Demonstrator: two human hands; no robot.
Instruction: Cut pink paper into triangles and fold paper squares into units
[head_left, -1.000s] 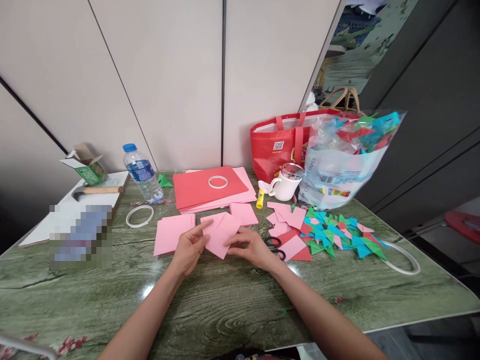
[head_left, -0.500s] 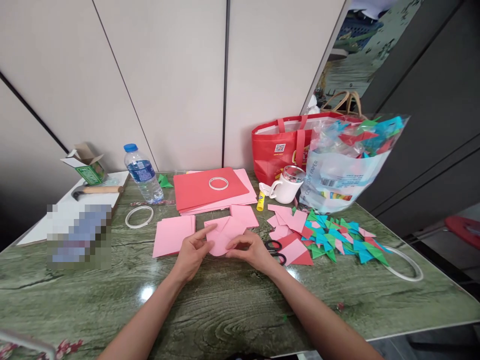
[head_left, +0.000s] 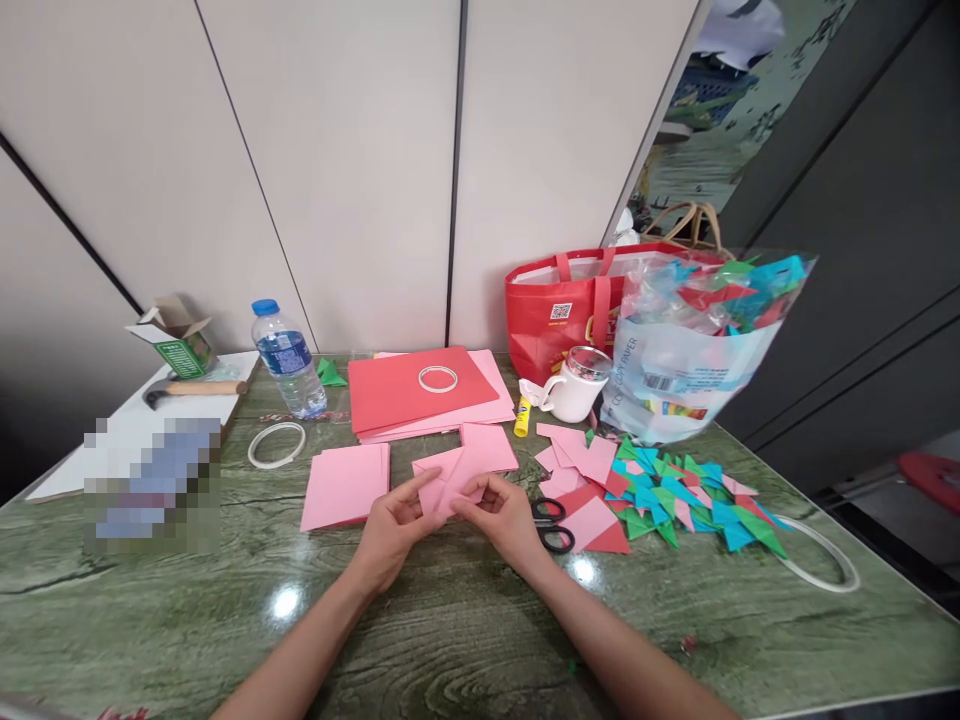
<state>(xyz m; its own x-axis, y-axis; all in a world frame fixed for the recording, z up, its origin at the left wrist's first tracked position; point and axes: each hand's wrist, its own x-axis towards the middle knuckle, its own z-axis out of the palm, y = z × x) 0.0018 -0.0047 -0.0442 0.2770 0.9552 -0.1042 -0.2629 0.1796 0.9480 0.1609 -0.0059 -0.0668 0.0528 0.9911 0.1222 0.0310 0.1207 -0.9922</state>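
Note:
Between both hands I hold a piece of pink paper (head_left: 452,476), creased and partly folded, just above the table. My left hand (head_left: 394,525) pinches its left lower edge between thumb and fingers. On the other side my right hand (head_left: 499,515) grips the lower right part, thumb and fingers closed on it. To the left lies a stack of pink paper squares (head_left: 346,485); another pink stack (head_left: 491,447) sits behind the held sheet. The black handles of scissors (head_left: 553,525) show right of my right hand, their blades hidden.
Red sheets (head_left: 412,390) with a tape roll (head_left: 438,379) lie at the back. A water bottle (head_left: 289,360), hammer (head_left: 196,390) and tape roll (head_left: 277,445) are left. A glue stick (head_left: 523,414), mug (head_left: 576,388), plastic bag (head_left: 675,370) and folded paper pieces (head_left: 679,490) are right.
The curled lower part of the pink paper is now pressed down, with both thumbs closer together at its lower edge. The view has tilted slightly upward.

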